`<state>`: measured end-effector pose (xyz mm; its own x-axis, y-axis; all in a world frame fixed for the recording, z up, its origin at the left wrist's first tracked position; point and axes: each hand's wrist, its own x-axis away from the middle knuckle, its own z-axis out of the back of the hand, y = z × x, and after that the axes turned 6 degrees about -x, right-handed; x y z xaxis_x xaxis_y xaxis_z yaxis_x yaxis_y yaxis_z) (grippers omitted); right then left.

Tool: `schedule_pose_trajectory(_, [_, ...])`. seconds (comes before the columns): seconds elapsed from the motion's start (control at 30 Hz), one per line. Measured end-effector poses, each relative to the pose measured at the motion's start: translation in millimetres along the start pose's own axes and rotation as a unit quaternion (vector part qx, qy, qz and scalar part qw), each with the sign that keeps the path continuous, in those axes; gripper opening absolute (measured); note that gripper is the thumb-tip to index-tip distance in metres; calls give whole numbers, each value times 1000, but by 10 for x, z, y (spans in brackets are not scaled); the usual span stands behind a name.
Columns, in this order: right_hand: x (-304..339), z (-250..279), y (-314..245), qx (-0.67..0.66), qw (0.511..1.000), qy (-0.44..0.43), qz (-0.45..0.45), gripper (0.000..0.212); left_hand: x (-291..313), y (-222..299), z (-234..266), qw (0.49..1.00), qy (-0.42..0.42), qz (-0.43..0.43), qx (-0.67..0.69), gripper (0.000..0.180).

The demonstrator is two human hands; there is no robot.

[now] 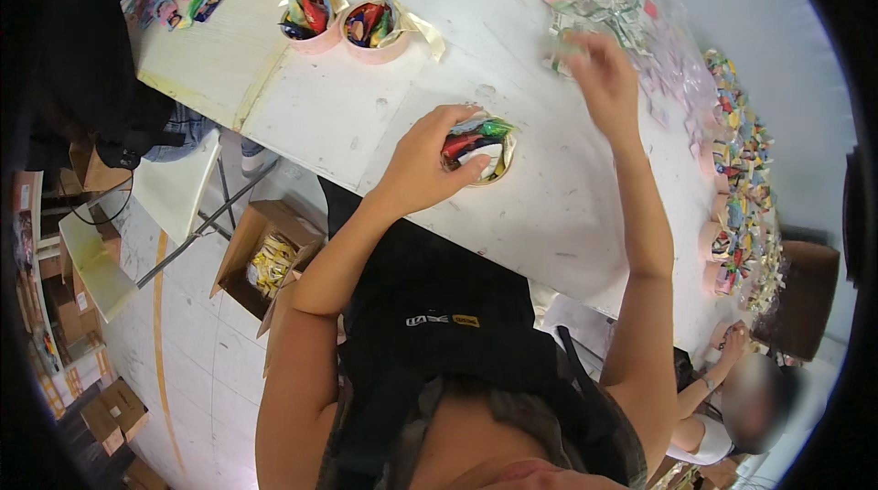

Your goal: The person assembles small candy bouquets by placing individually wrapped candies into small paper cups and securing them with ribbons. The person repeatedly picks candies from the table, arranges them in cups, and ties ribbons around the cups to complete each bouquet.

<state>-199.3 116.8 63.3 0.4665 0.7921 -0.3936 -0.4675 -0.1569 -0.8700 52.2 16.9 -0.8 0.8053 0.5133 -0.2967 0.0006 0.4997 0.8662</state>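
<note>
Holding a small round tub (509, 161) in the left grip (434, 156), with fingers curled round its side and the thumb over the top. Set on the white tabletop (540, 225), right at the left grip. In the tub, can see shiny packets (462, 144), red, green and blue. For the right grip (599, 78), raised near a heap of little packets (631, 19), too blurry to tell if holding anything. Up and left of the left grip, can see four pink tubs (377, 53) stuffed with packets. Far right of the right grip, can see more pink tubs (709, 241) lined up. Down and left of the left grip, can see an open brown box (240, 238) with yellow packets (272, 266) inside.
</note>
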Motion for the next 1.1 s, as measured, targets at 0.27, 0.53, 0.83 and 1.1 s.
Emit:
schedule_pose_trajectory(0.27, [555, -141, -553, -31, 965, -260, 4, 29, 6, 5, 49, 998, -41, 21, 36, 52])
schedule_pose_trajectory(0.53, [528, -178, -480, -45, 945, -321, 31, 26, -1, -64, 30, 996, -35, 8, 85, 50])
schedule_pose_trajectory(0.83, [489, -396, -461, 215, 928, -257, 163, 16, -13, 97, 26, 1000, 3, 10, 7, 66])
schedule_pose_trajectory(1.1, [-959, -588, -88, 65, 964, -256, -24, 22, -15, 68, -112, 999, 40, 4, -35, 63])
